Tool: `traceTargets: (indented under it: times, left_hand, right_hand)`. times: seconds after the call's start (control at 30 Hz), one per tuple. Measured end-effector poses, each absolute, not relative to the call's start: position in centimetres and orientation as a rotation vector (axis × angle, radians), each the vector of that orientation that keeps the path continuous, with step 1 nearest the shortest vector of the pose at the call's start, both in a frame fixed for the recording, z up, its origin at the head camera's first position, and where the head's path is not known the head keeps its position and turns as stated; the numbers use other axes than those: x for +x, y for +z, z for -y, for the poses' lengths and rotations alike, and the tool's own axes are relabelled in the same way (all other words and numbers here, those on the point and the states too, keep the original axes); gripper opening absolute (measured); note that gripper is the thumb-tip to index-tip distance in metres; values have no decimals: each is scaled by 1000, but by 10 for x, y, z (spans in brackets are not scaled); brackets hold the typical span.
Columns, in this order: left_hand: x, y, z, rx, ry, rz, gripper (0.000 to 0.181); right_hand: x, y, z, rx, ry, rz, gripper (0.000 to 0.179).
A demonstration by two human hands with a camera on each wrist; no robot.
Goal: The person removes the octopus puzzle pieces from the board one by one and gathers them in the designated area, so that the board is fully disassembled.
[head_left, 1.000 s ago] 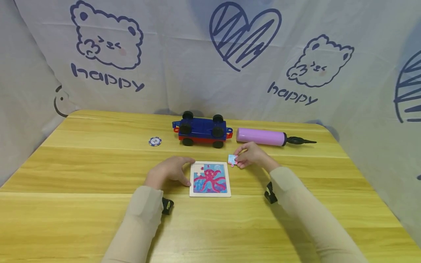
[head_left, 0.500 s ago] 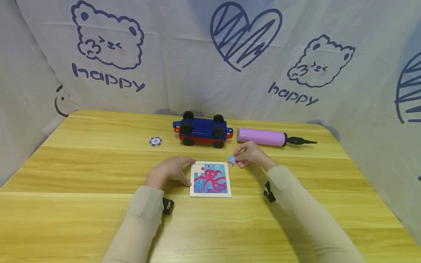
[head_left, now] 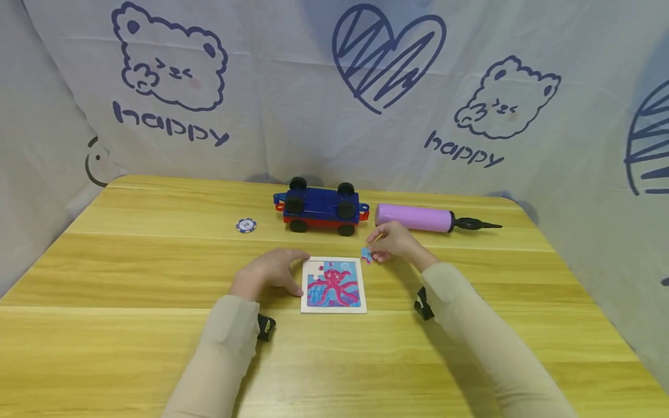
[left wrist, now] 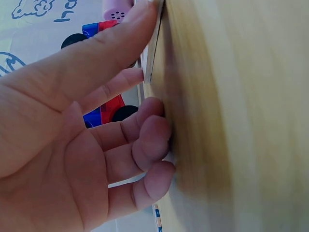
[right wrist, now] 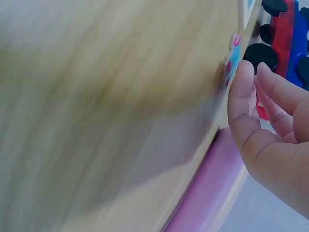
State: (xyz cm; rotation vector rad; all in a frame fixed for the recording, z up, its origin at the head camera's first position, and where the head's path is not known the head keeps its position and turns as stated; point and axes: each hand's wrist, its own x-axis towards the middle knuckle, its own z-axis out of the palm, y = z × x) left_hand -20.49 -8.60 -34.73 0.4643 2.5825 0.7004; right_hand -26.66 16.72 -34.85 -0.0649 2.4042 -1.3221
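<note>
Fingers [left wrist: 154, 135], lower three curled, left-wrist view only

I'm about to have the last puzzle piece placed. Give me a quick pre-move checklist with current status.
1. Frame braced: ok; left hand touches its left edge.
2. Loose piece in hand: ok; right hand holds it.
3. Gap uncovered: ok, upper left of the puzzle in the head view.
4. Piece over gap: not ok; it's beyond the frame's right side.
5. Piece turned to fit: cannot tell; fingers hide part of its outline.
6. Toy vehicle and pump out of the way: ok, both behind the frame.
</note>
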Motion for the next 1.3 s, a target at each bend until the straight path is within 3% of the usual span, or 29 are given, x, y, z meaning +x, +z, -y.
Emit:
traceTargets:
  times: [1.3]
  left_hand:
    - [-206,-348,88,477,695,-2577,70]
  right_hand:
    - [-247,-352,-105,-493,-1068,-2363,21]
